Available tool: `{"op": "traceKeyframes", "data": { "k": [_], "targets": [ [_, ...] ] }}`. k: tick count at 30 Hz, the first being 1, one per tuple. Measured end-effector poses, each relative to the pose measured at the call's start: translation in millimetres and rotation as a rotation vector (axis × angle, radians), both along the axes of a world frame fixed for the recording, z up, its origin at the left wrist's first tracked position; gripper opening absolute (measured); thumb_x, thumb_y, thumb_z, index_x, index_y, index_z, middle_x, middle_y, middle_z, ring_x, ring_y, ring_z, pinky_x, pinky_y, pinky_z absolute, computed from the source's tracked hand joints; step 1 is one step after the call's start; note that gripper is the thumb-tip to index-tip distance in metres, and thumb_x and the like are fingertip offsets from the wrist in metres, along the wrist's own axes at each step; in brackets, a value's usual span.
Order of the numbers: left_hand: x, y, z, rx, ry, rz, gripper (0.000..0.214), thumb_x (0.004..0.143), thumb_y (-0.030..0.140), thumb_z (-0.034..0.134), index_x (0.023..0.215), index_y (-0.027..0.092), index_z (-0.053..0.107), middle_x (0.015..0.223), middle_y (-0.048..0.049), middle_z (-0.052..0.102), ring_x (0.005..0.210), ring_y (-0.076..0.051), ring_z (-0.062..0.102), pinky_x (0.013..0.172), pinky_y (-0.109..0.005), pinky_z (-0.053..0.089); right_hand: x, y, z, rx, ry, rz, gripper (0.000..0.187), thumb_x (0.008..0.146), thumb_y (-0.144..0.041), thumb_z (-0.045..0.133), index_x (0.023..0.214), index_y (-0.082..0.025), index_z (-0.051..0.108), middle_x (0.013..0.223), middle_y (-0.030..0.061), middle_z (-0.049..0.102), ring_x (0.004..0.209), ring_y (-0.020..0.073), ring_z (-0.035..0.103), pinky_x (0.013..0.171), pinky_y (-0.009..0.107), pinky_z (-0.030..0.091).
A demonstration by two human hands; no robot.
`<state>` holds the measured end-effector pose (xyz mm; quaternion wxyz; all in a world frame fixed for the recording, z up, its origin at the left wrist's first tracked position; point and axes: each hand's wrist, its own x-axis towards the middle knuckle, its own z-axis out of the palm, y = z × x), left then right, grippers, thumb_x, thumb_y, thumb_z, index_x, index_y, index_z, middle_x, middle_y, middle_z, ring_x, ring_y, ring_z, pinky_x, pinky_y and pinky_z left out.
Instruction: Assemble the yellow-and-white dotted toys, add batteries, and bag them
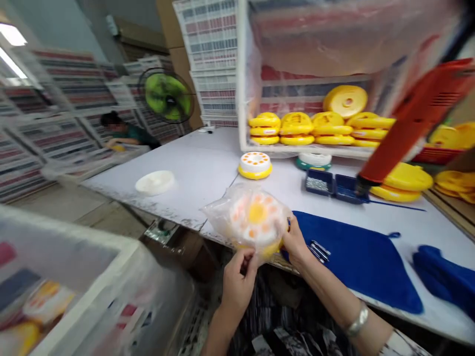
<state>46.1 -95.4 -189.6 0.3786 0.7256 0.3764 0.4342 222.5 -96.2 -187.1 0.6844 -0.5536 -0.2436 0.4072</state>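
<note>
Both my hands hold a round white and yellow toy with orange dots (256, 220) wrapped in a clear plastic bag (218, 212), just over the table's near edge. My left hand (237, 282) pinches the bag from below. My right hand (295, 242) grips the toy's right side, fingers closed on it. The picture is blurred by motion.
On the white table (200, 168) are a second white and yellow toy (255, 165), a white disc (155, 182), a blue cloth (356, 257), small blue trays (328, 183), an orange-red tool (411, 123) and stacked yellow discs (319, 128). A white bin (85, 277) is near left. Another person (122, 131) sits far left.
</note>
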Motion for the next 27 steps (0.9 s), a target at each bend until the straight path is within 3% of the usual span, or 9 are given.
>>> {"op": "traceKeyframes", "data": {
  "k": [4, 7, 9, 12, 15, 17, 21, 24, 27],
  "targets": [
    [-19.3, 14.4, -17.6, -0.056, -0.010, 0.190, 0.023, 0.093, 0.036, 0.055, 0.089, 0.016, 0.065, 0.074, -0.0014, 0.066, 0.065, -0.014, 0.059, 0.063, -0.023, 0.047, -43.2, 50.6, 4.4, -0.065, -0.133, 0.118, 0.074, 0.084, -0.056, 0.063, 0.143, -0.020, 0.036, 0.126, 0.0149, 0.063, 0.111, 0.0285, 0.064, 0.080, 0.036, 0.060],
    [-24.5, 19.3, -25.5, -0.071, -0.014, 0.297, 0.025, 0.094, 0.036, 0.051, 0.089, 0.016, 0.063, 0.077, -0.0023, 0.066, 0.068, -0.015, 0.061, 0.065, -0.023, 0.048, -56.0, 58.1, 7.7, -0.089, -0.248, 0.273, 0.067, 0.087, -0.060, 0.053, 0.142, -0.022, 0.040, 0.113, 0.0122, 0.067, 0.090, 0.0249, 0.069, 0.064, 0.034, 0.059],
    [-25.0, 19.9, -27.6, -0.080, -0.004, 0.360, 0.024, 0.093, 0.037, 0.052, 0.085, 0.016, 0.062, 0.075, -0.0015, 0.064, 0.067, -0.015, 0.060, 0.065, -0.024, 0.047, -46.6, 53.5, 8.4, -0.128, -0.352, 0.340, 0.068, 0.085, -0.059, 0.053, 0.143, -0.024, 0.040, 0.110, 0.0116, 0.066, 0.076, 0.0226, 0.068, 0.057, 0.034, 0.057],
    [-24.0, 18.1, -25.5, -0.093, 0.021, 0.438, 0.023, 0.086, 0.039, 0.062, 0.083, 0.017, 0.060, 0.076, -0.0014, 0.063, 0.070, -0.016, 0.059, 0.067, -0.026, 0.047, -14.4, 46.9, 8.6, -0.169, -0.562, 0.319, 0.068, 0.077, -0.049, 0.063, 0.139, -0.024, 0.048, 0.119, 0.0130, 0.058, 0.072, 0.0204, 0.063, 0.065, 0.041, 0.055],
    [-22.5, 17.0, -19.9, -0.121, 0.034, 0.499, 0.027, 0.077, 0.040, 0.070, 0.087, 0.018, 0.060, 0.081, -0.0018, 0.065, 0.075, -0.019, 0.060, 0.071, -0.028, 0.047, 8.7, 54.0, 5.4, -0.147, -0.712, 0.256, 0.068, 0.072, -0.037, 0.067, 0.137, -0.024, 0.051, 0.131, 0.0135, 0.048, 0.089, 0.0235, 0.061, 0.081, 0.046, 0.051],
    [-20.6, 18.5, -17.6, -0.160, 0.019, 0.522, 0.026, 0.075, 0.039, 0.071, 0.086, 0.018, 0.060, 0.081, -0.0013, 0.065, 0.077, -0.019, 0.060, 0.072, -0.028, 0.046, 8.7, 67.4, -1.1, -0.107, -0.737, 0.266, 0.066, 0.070, -0.031, 0.069, 0.134, -0.025, 0.054, 0.132, 0.0118, 0.049, 0.096, 0.0239, 0.060, 0.084, 0.044, 0.050],
    [-16.0, 23.8, -14.9, -0.227, -0.031, 0.499, 0.023, 0.080, 0.039, 0.066, 0.083, 0.017, 0.060, 0.077, -0.0009, 0.064, 0.074, -0.017, 0.060, 0.071, -0.027, 0.048, -12.1, 97.5, -15.5, -0.040, -0.699, 0.252, 0.023, 0.082, -0.030, 0.069, 0.100, -0.017, 0.064, 0.095, 0.0029, 0.061, 0.076, 0.0157, 0.058, 0.073, 0.034, 0.050],
    [-23.7, 18.2, 5.3, -0.293, -0.089, 0.445, 0.027, 0.083, 0.043, 0.063, 0.088, 0.017, 0.060, 0.071, 0.0016, 0.060, 0.054, -0.010, 0.051, 0.055, -0.022, 0.046, -22.7, 105.7, -7.5, 0.034, -0.637, 0.159, 0.024, 0.095, -0.037, 0.057, 0.081, -0.017, 0.054, 0.071, -0.0034, 0.053, 0.062, 0.0118, 0.051, 0.062, 0.027, 0.045],
    [-54.5, -1.8, 53.5, -0.496, -0.262, 0.357, 0.034, 0.081, 0.045, 0.066, 0.101, 0.019, 0.057, 0.065, 0.0067, 0.054, 0.036, -0.003, 0.027, 0.035, -0.016, 0.028, -25.6, 94.9, 29.3, 0.161, -0.579, 0.121, 0.026, 0.098, -0.038, 0.046, 0.078, -0.021, 0.046, 0.060, -0.0059, 0.046, 0.052, 0.0121, 0.047, 0.054, 0.027, 0.042]
  ]
}}
